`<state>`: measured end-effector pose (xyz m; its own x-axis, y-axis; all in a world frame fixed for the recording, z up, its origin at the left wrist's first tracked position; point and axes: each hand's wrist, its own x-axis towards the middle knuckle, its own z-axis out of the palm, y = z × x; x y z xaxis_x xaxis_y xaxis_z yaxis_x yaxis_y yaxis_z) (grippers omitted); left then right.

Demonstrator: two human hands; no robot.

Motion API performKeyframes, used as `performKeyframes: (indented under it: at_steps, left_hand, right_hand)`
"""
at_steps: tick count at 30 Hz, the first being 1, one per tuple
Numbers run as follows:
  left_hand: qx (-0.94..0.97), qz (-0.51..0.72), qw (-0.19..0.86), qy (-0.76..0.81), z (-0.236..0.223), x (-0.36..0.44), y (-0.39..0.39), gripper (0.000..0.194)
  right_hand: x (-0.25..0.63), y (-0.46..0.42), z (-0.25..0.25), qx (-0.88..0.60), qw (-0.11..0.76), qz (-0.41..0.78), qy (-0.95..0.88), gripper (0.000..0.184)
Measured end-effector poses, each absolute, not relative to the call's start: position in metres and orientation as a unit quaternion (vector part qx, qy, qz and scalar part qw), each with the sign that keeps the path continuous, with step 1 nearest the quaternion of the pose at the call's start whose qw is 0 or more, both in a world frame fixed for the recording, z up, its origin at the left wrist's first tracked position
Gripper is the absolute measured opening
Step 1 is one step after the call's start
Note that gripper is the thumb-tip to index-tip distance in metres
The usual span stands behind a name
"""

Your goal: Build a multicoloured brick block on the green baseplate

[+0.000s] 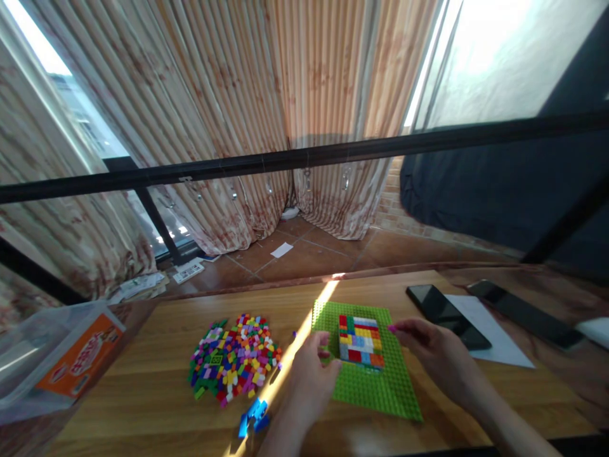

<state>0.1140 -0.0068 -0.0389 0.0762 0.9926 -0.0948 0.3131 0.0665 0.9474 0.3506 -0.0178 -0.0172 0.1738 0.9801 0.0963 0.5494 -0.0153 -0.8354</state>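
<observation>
A green baseplate (pixel 380 387) lies on the wooden table, with a block of many-coloured bricks (pixel 360 341) built on its upper middle. My left hand (pixel 311 374) rests on the plate's left edge, fingers curled against the left side of the brick block. My right hand (pixel 431 352) hovers at the block's right side, pinching a small magenta brick (pixel 392 329) between its fingertips. A heap of loose coloured bricks (pixel 233 358) lies to the left of the plate.
Blue pieces (pixel 254 417) lie near the front edge. A clear plastic bag with an orange label (pixel 71 362) sits at far left. Two dark phones (pixel 447 315) (pixel 521 312) and a white sheet (pixel 495 336) lie right. A black rail crosses above.
</observation>
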Motion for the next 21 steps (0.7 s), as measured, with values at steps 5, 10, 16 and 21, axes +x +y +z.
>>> performKeyframes:
  at_steps: [5, 10, 16, 21]
  left_hand:
    - [0.606, 0.348, 0.46, 0.548, -0.04, 0.128, -0.012, 0.047]
    - [0.62, 0.336, 0.463, 0.536, -0.033, 0.135, -0.016, 0.04]
    - [0.614, 0.334, 0.443, 0.561, -0.043, 0.14, -0.021, 0.053]
    - [0.652, 0.309, 0.403, 0.563, -0.043, 0.138, -0.029, 0.068]
  right_hand:
    - [0.35, -0.015, -0.036, -0.638, 0.393, 0.379, -0.542, 0.025]
    - [0.332, -0.015, -0.038, -0.604, 0.433, 0.43, -0.512, 0.025]
    - [0.328, -0.012, -0.03, -0.606, 0.436, 0.407, -0.526, 0.028]
    - [0.338, -0.013, -0.028, -0.63, 0.415, 0.387, -0.53, 0.027]
